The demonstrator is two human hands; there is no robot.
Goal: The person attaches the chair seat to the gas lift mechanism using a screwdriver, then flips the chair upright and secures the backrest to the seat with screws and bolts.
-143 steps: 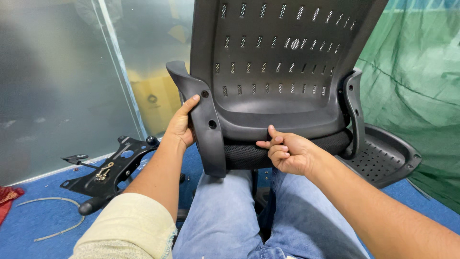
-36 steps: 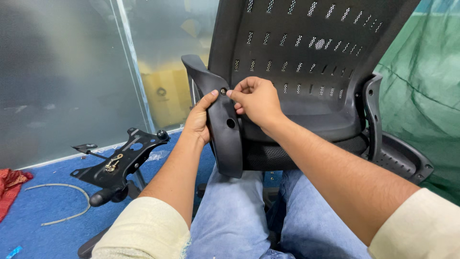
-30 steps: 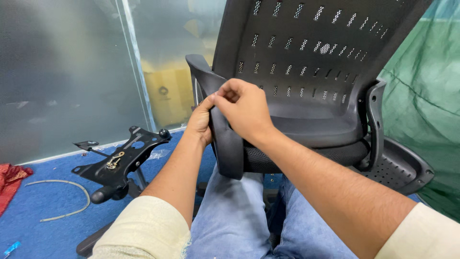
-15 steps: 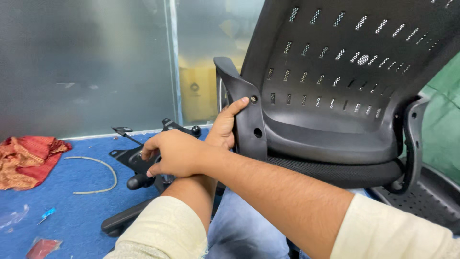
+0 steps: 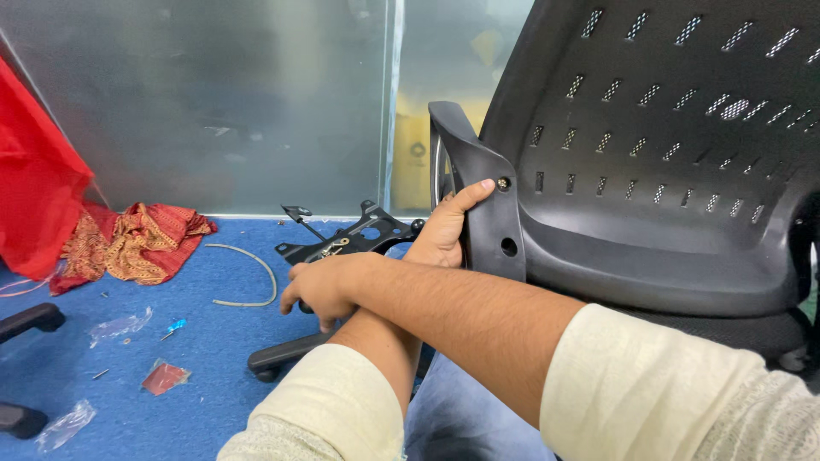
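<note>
A black office chair back [image 5: 666, 128] with slotted holes stands in front of me, tilted over my lap. My left hand [image 5: 444, 235] grips its black side bracket [image 5: 491, 222], the thumb stretched up beside a screw [image 5: 504, 183] set in the upper hole. A second hole [image 5: 509, 248] below it is bare. My right hand [image 5: 320, 286] crosses over my left forearm and hangs, fingers curled downward, just above the floor by a black metal seat mechanism plate [image 5: 359, 235]. Whether it holds anything is hidden.
A chair base leg with caster [image 5: 278, 358] lies on the blue carpet under my right hand. A white tube [image 5: 252, 273], plastic wrappers [image 5: 120, 324], a red packet [image 5: 165, 376], patterned cloth [image 5: 141, 243], red fabric [image 5: 38, 179] and black parts [image 5: 26, 320] lie left. A frosted glass wall [image 5: 213, 102] stands behind.
My right hand left the bracket's screw and swung left across my left arm, down toward the floor. My view turned left. The left hand stayed on the bracket.
</note>
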